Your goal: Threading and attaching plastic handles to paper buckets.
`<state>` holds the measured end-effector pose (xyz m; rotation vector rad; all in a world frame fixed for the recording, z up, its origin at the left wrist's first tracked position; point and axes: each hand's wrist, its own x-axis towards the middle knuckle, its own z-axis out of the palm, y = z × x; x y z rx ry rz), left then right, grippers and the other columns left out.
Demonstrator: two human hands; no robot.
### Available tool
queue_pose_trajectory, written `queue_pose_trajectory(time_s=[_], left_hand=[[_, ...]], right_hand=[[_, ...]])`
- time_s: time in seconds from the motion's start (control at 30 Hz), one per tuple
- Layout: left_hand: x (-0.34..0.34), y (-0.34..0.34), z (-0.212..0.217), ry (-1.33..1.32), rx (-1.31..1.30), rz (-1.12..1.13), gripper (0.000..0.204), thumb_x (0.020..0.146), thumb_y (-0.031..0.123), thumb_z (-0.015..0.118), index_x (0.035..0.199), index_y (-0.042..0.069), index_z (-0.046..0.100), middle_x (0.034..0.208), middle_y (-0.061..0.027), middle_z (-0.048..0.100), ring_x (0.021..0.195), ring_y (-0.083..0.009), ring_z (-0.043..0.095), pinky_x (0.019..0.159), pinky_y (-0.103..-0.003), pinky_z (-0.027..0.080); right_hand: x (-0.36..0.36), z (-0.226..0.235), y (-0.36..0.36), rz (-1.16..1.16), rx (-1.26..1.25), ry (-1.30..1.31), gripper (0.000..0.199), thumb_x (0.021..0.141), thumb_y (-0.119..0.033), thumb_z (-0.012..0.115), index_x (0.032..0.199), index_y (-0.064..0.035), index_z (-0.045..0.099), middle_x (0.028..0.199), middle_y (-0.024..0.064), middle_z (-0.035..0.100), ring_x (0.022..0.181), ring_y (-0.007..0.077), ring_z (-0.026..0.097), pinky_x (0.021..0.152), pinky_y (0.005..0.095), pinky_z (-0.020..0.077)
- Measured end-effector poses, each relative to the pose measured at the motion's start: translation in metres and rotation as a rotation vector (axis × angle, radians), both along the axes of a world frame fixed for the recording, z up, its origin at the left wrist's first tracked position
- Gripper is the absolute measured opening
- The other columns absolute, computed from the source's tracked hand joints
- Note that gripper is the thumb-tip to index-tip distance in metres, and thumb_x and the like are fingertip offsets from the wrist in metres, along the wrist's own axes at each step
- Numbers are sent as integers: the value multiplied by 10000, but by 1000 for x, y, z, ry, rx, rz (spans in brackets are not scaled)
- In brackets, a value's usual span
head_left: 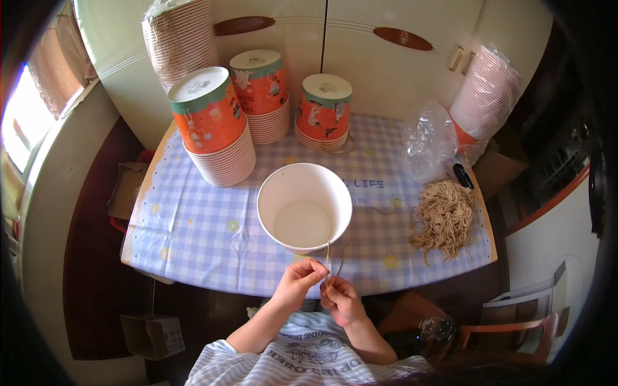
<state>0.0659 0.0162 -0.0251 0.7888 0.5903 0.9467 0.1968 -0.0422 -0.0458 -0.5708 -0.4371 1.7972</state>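
Just beyond my hands, a round white paper bucket (275,195) stands on the table with its mouth up and its inside bare. My left hand (298,283) and my right hand (342,301) are close together at the near table edge. Between their pinched fingertips is a piece of thin beige cord (328,253), one end sticking up by the bucket's near rim. Part of the cord is hidden by my fingers. To the right lies a loose heap of similar beige cords (444,219).
Upturned stacks of orange and green printed buckets (209,125) stand at the back left, with a shorter stack (324,110) at back centre. A clear plastic bag (430,141) and a black-handled object (463,175) lie beyond the cords. A checked cloth (193,238) covers the table.
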Motion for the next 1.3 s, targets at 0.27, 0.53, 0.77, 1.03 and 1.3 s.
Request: queue_pose_trajectory(time_s=[0.27,0.53,0.77,1.03,1.3], left_hand=[[-3,0,-10,57,-131,-53,114,834,109,586,906,21,592,953,-28,576,761,-83,496,685,-217,402],[6,-5,2,18,62,146,121,796,65,628,891,22,567,852,2,553,705,-54,505,637,-198,417],[3,-3,3,313,244,92,72,795,29,623,826,11,561,839,-19,514,764,-85,507,693,-205,416],[5,-1,9,374,361,150,93,803,72,633,793,-7,586,811,-32,517,713,-90,531,628,-213,442],[8,-2,7,326,317,177,108,798,66,637,756,-11,574,770,-31,529,702,-86,525,624,-213,438]], right_hand=[[-1,4,0,6,-33,39,80,868,-148,546,902,-77,531,765,-16,490,521,51,329,460,191,256],[0,1,1,-11,-43,53,76,873,-153,540,884,-79,526,748,-22,491,518,49,329,453,191,249],[1,3,1,-37,-29,-93,85,867,-136,547,882,-57,519,755,-12,492,502,45,330,441,191,240],[1,-1,1,-69,57,-153,92,861,-133,555,851,-57,505,751,-9,475,509,42,336,440,190,243],[0,-2,0,-77,117,-263,77,860,-105,545,828,-60,491,749,-7,471,521,42,357,448,182,271]])
